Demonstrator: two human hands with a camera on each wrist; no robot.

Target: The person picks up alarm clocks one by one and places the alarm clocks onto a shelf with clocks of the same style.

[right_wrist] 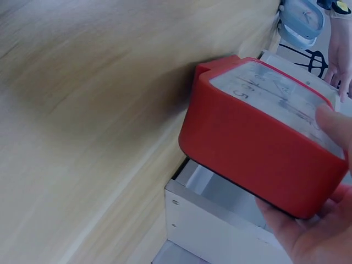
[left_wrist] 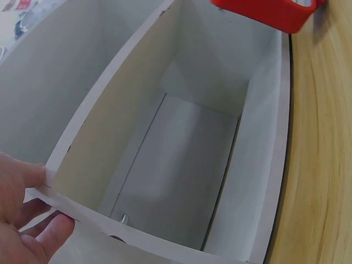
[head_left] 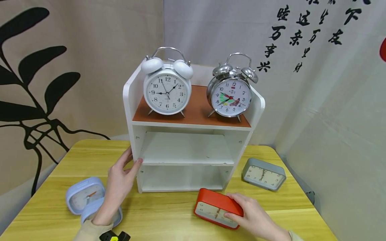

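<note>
My right hand (head_left: 253,216) grips a red rectangular clock (head_left: 221,206) by its right end. The thumb lies over the clear front and the fingers are behind, as the right wrist view shows. This clock (right_wrist: 258,143) is tilted, in front of the white shelf unit's lower right corner. With my left hand (head_left: 119,182) I hold the left side panel of the shelf unit (head_left: 132,134); thumb on the front edge, fingers along the outer face (left_wrist: 36,214). A white twin-bell alarm clock (head_left: 167,90) and a silver twin-bell alarm clock (head_left: 230,95) stand on its brown top board.
A grey rectangular clock (head_left: 263,174) sits on the yellow wood-grain table (head_left: 169,217), right of the shelf unit. Behind my left forearm lies a light-blue clock (head_left: 85,194) with a second rounded part, partly hidden. A printed cloth (head_left: 211,30) hangs behind.
</note>
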